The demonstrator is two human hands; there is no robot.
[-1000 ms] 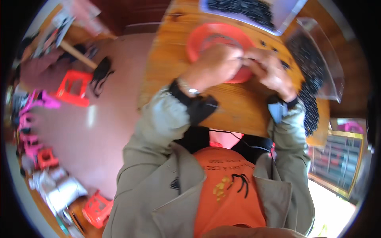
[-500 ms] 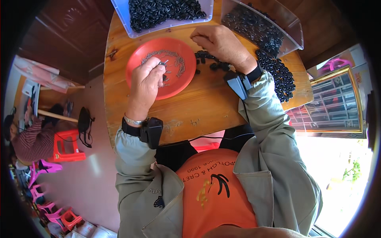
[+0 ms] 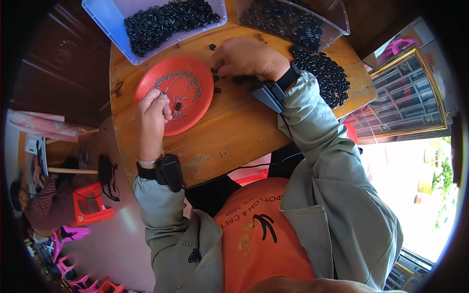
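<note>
Landmark taken: orange plate (image 3: 195,115), set on the round wooden table (image 3: 234,132).

Left hand (image 3: 152,113) is laid over the near-left part of the plate, fingertips curled together above the small metal pins (image 3: 178,78) scattered in the plate. Something small appears pinched between thumb and forefinger; what it is cannot be told.

Right hand (image 3: 246,58) is placed just right of the plate's far edge, palm down on the table, fingers bent onto a few loose black rings (image 3: 215,73) lying beside the plate rim. Whether a ring is gripped cannot be told; the fingertips are hidden under the hand.

Beyond the plate, at the far table edge, a pale blue bin (image 3: 105,22) filled with black rings is seen. Right of that bin, a clear bin (image 3: 339,19) with more rings is noted. Well right of the plate, a heap of black rings (image 3: 325,73) is spread on the table, just past the right wrist.

Black wrist devices are worn on both forearms.
</note>
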